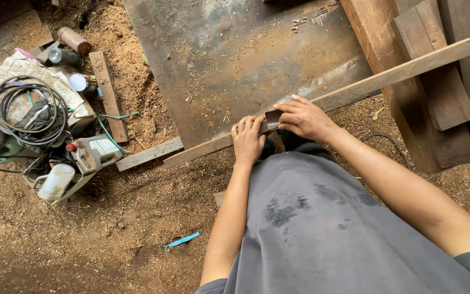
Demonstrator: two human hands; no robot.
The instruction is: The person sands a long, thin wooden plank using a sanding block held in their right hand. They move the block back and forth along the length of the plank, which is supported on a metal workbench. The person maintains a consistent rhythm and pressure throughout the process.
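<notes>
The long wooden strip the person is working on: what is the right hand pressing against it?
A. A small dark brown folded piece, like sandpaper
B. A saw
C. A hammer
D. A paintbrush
A: the right hand pinches a small dark brown folded piece on the long wooden strip, while the left hand rests on the strip beside it; what the piece is made of cannot be told for sure.
</notes>
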